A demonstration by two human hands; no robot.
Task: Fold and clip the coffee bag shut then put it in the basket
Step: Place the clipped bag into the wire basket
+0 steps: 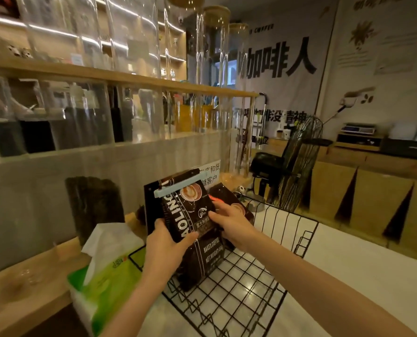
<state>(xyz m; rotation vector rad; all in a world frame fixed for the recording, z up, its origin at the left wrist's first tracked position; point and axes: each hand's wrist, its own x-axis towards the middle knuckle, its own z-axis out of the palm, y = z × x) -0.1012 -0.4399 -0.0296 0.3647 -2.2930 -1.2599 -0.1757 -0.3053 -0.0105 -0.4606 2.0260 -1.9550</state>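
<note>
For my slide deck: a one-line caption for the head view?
Both hands, left hand and right hand, lower the clipped coffee bag into the wire basket.
</note>
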